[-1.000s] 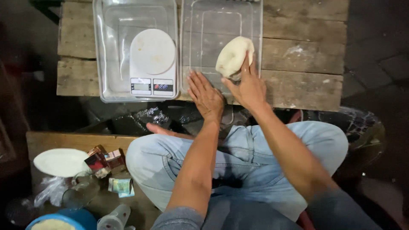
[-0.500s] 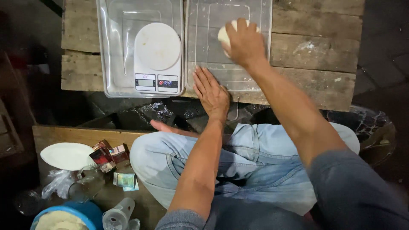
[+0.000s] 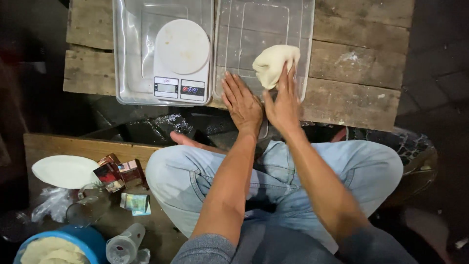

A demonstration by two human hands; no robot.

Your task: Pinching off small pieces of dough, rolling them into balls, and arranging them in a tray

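A pale lump of dough (image 3: 271, 63) lies on an upturned clear plastic tray (image 3: 254, 29) on a wooden plank table (image 3: 356, 63). My right hand (image 3: 283, 100) rests against the dough's near right side, fingers stretched over it. Flat and palm down, my left hand (image 3: 242, 102) lies on the tray's near edge, just left of the right hand and not touching the dough. I sit cross-legged in light blue jeans (image 3: 205, 171).
A white digital kitchen scale (image 3: 181, 58) sits on a second clear tray (image 3: 129, 54) at the left. On a low board at lower left are a white plate (image 3: 63, 171), small packets (image 3: 119, 171), a glass (image 3: 90, 203), a plastic cup (image 3: 124, 244) and a blue bowl of dough (image 3: 51, 249).
My right hand has pulled the dough back toward me from the far part of the tray. My left hand stays flat on the tray's near edge.
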